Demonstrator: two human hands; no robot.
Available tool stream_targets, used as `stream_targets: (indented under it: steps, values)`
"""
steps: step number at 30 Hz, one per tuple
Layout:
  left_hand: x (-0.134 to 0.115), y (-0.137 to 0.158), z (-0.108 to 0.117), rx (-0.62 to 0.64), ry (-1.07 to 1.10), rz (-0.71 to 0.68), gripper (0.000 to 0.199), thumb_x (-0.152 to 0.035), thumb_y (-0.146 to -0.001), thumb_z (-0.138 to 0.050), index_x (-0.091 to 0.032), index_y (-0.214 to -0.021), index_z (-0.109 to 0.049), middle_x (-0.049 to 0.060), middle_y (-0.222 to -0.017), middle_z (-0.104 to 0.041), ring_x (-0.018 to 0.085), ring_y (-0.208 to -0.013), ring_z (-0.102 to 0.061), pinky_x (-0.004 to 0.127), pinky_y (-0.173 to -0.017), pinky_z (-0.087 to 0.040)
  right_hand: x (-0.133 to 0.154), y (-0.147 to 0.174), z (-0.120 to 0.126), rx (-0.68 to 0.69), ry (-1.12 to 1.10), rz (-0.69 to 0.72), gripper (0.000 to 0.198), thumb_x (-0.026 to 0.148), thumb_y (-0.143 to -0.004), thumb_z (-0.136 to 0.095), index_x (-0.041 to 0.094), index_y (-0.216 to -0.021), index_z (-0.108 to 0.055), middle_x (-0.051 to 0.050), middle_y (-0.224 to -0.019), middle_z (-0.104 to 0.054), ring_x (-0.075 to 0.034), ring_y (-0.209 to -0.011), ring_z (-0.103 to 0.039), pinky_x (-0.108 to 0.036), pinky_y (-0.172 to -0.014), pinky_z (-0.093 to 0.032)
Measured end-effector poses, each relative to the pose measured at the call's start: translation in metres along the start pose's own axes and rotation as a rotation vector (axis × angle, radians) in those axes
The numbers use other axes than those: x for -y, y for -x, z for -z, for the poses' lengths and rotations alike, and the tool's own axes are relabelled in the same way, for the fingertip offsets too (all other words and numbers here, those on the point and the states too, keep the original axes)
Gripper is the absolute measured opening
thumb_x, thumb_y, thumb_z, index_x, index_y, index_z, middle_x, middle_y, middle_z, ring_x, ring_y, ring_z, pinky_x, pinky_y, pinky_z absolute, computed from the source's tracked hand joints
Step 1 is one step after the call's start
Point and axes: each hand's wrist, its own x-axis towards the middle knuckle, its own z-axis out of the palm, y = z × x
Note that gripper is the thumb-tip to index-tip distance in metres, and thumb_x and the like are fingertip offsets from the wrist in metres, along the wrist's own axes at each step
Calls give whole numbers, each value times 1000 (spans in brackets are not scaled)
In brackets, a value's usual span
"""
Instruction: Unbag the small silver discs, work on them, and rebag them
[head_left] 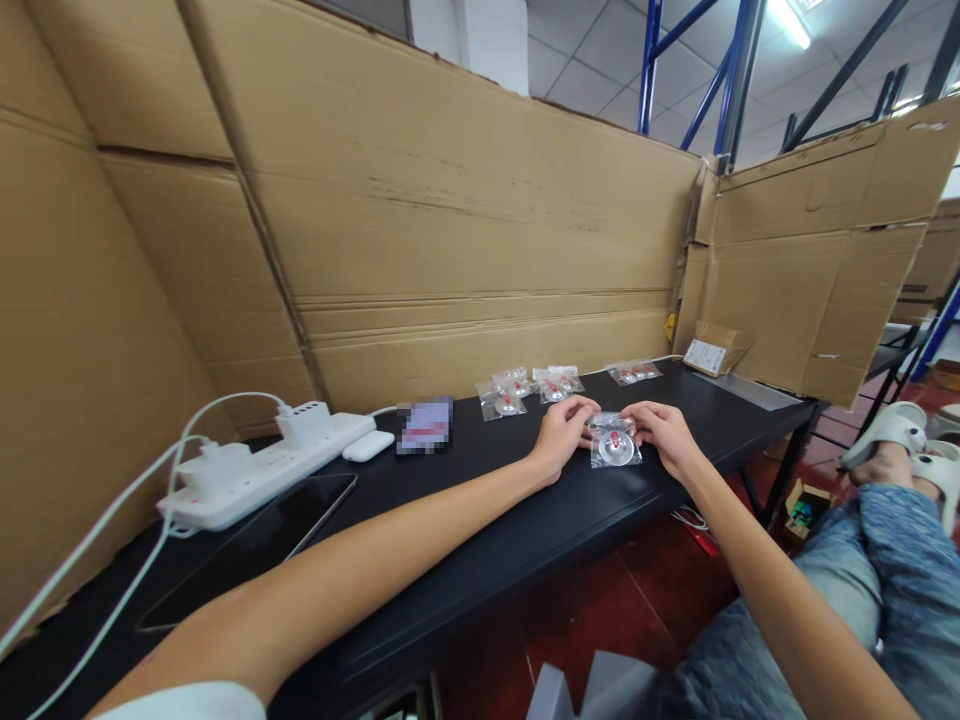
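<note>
A small clear plastic bag [616, 449] with a round transparent disc and a red mark inside is held just over the black table. My left hand [564, 434] pinches the upper left edge of the bag between thumb and fingers. On the other side, my right hand [664, 434] grips the upper right edge, its fingers closed. What exactly the disc is, I cannot make out. Behind my hands lie more such bags: one group [504, 394] at the left, another [557, 383] beside it, and a third [634, 373] farther right.
To the left are a white power strip [262, 478] with plugs and cables, a white case [368, 446], a dark tablet [255, 545] and a blurred-out card [425, 426]. Cardboard walls [480, 220] rise behind the table. A brown package [716, 350] sits at the right end.
</note>
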Motion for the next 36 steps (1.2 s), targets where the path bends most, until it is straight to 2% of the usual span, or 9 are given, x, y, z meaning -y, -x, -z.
stream_targets:
  steps: [3,6,13,17,24,27,30,36]
  values:
    - [2,1,0,-22,-27,-67,19,-17,-75,-66,-14,-93,-60,2,-79,-62,12,-54,-63,25,-49,-54,-2,0,-1,-3,24,26,36,48,-68,-74,16,-80,-66,-1,-62,-60,-10,-52,-50,-21,-45,-37]
    - [4,1,1,-25,-54,-86,21,-13,-75,-65,-14,-95,-59,1,-77,-62,10,-51,-61,23,-49,-52,-6,-1,-1,8,78,44,44,45,-61,-80,18,-90,-62,5,-55,-55,-8,-46,-44,-21,-45,-35]
    - [7,-1,1,-13,-83,-58,18,-15,-76,-65,-14,-93,-61,0,-72,-61,10,-52,-59,23,-49,-49,-10,-2,2,95,128,38,36,44,-61,-80,14,-74,-66,1,-61,-58,-7,-51,-44,-21,-47,-31]
    - [13,-4,2,27,-107,-8,11,-21,-76,-68,-12,-76,-62,1,-62,-61,10,-51,-56,24,-51,-48,-10,-1,1,82,103,34,37,45,-62,-80,14,-78,-68,2,-59,-58,-7,-50,-43,-21,-47,-30]
    - [13,-4,3,87,-133,-39,16,-26,-78,-69,-12,-72,-65,0,-59,-62,8,-50,-53,20,-48,-41,-7,1,-1,159,149,29,37,47,-61,-80,13,-66,-68,-2,-63,-64,-11,-58,-52,-23,-56,-39]
    - [11,-4,3,94,-156,-17,19,-27,-79,-67,-12,-67,-66,0,-55,-60,8,-47,-50,19,-45,-37,-5,2,-1,145,164,30,35,46,-60,-81,13,-63,-68,-1,-57,-61,-10,-53,-48,-22,-52,-35]
    - [10,-4,4,80,-119,9,19,-23,-80,-67,-11,-65,-66,1,-57,-61,8,-46,-50,20,-44,-39,-7,1,1,101,147,8,34,44,-58,-82,12,-65,-70,-2,-56,-62,-9,-50,-46,-22,-47,-32]
    - [10,-4,4,25,-44,41,16,-20,-79,-68,-11,-66,-67,2,-58,-62,10,-47,-55,22,-46,-46,-11,-4,2,-9,59,-13,34,41,-54,-84,11,-66,-73,-7,-61,-68,-8,-47,-46,-23,-44,-35]
